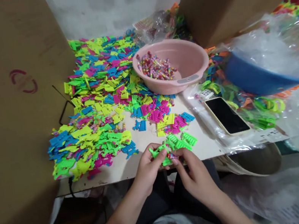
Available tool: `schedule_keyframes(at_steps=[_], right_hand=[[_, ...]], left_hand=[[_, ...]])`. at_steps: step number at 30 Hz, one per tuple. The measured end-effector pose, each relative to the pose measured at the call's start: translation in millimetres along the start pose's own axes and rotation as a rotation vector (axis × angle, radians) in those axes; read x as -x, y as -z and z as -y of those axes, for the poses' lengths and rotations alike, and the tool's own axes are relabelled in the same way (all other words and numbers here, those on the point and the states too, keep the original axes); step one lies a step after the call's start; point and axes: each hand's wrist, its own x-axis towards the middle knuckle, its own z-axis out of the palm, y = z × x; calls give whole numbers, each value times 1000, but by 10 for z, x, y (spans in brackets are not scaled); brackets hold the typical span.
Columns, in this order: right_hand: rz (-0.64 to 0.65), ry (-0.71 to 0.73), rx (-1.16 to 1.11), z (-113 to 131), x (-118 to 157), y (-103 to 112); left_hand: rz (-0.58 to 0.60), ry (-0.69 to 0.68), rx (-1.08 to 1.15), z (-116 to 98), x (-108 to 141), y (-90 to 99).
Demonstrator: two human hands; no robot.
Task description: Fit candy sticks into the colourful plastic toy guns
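Over the front edge of the table, my left hand (147, 169) is closed in a pinch on a bright green plastic piece (156, 151). My right hand (192, 168) pinches a small multicoloured stick (171, 156) with a red end, held against the green piece. Its exact kind is too small to tell. Just behind my fingers lie a few more green slotted pieces (187, 139). Pink, yellow and blue slotted pieces (174, 124) are scattered beyond them. Similar small sticks (155, 66) fill the left side of a pink plastic basin (194, 55).
A large heap of coloured pieces (102, 74) covers the back left, with another pile (86, 146) nearer. A phone (227, 115) lies on plastic bags at right, before a blue basin (261, 73). Cardboard boxes (24, 122) wall both sides.
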Motion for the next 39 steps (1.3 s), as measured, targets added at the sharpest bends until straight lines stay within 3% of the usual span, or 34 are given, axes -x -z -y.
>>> schedule_keyframes(at_steps=[4, 10, 14, 24, 31, 35, 39], right_hand=[[-114, -14, -57, 41, 37, 106], [-97, 73, -88, 93, 40, 182], [-116, 78, -115, 122, 70, 182], [88, 110, 33, 252, 67, 237], [-76, 252, 319, 255, 138, 16], [-130, 321, 250, 240, 160, 23], [29, 261, 96, 298, 126, 173]], left_hand=[[11, -153, -248, -42, 62, 28], [19, -400, -587, -126, 228, 58], [28, -410, -672, -131, 272, 85], [93, -455, -892, -171, 346, 122], [47, -527, -971, -163, 372, 129], [42, -530, -935, -190, 445, 116], [114, -500, -959, -270, 494, 144]])
